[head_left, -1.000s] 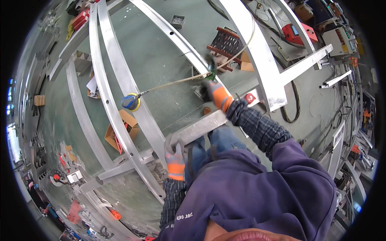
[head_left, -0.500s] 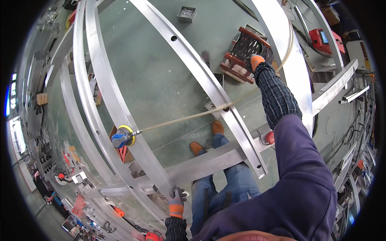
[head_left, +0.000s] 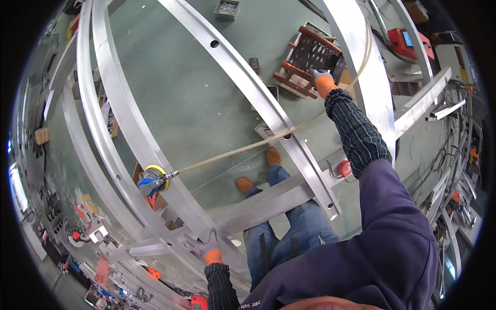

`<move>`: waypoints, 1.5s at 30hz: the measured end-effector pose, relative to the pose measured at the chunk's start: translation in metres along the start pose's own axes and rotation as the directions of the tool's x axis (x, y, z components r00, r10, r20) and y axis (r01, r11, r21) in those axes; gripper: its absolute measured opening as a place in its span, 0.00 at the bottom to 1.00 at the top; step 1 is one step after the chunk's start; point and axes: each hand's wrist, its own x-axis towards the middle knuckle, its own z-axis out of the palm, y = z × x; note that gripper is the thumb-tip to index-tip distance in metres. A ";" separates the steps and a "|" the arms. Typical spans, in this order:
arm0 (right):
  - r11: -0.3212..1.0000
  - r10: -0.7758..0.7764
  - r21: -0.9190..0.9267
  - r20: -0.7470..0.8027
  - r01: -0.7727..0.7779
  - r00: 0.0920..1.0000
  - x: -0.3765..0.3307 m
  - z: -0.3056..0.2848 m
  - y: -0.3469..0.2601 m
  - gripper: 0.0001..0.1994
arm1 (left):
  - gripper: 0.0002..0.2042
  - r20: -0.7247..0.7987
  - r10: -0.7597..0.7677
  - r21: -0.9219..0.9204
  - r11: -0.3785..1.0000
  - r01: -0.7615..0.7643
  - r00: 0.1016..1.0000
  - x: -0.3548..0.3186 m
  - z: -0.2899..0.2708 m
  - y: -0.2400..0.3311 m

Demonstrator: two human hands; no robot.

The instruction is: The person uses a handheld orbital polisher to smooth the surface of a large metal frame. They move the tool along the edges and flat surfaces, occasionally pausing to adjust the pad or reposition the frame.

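Left hand [head_left: 207, 250], gloved: fingers spread, empty, by smooth curved metal bar [head_left: 137, 126]. Right hand [head_left: 323, 82], gloved: at far red-brown rack [head_left: 294, 68], grip unclear.

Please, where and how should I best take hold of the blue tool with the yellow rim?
Probably grip the rounded body of the blue tool, coming from the near left with the left hand: the hose leaves it on the right, and the yellow rim lies on the far side.
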 end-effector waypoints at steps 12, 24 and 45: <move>0.622 -0.781 0.221 0.112 0.751 0.614 -0.354 0.087 -0.149 0.27 | 0.69 0.473 -0.382 0.224 0.924 0.311 0.794 0.078 0.074 -0.071; 0.020 -0.670 -0.144 0.733 0.989 0.120 -0.630 0.335 -0.248 0.47 | 0.67 0.342 -0.080 -0.082 0.990 0.114 0.937 0.086 0.025 -0.101; 0.152 -0.505 -0.405 0.753 0.902 0.423 -0.675 0.390 -0.279 0.42 | 0.53 0.072 -0.023 -0.223 0.974 0.039 0.997 0.248 -0.055 -0.192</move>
